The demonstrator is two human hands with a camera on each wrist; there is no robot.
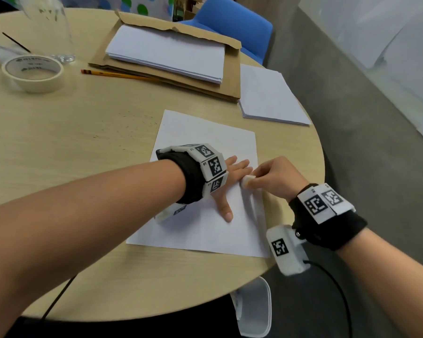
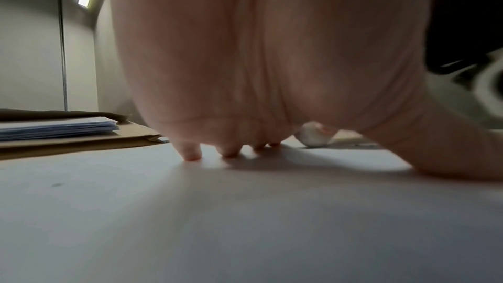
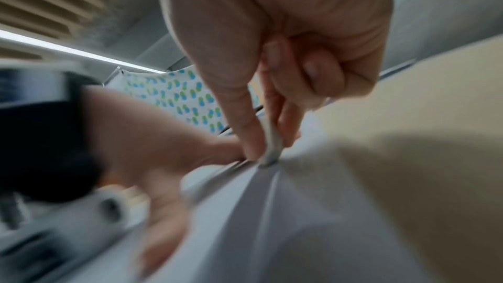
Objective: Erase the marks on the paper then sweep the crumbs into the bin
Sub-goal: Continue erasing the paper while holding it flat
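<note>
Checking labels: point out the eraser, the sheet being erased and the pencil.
eraser [image 1: 248,179], head view, its exposed white end.
sheet [image 1: 200,230], head view, bare area near the front edge.
pencil [image 1: 112,74], head view, mid-shaft.

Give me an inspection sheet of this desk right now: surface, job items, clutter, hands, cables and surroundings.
Surface: round wooden table, with dark specks left of the sheet.
Job's things: sheet of paper flat near the table's right edge; white eraser on it; white bin below the table edge.
Clutter: roll of tape, pencil, paper stack on a cardboard envelope, smaller paper stack, clear plastic item.
Hands: left hand spread flat, pressing the sheet; right hand pinches the eraser against the sheet.
Cables: black cable from the right wrist unit; another under the left forearm.
Surroundings: blue chair, grey floor.
</note>
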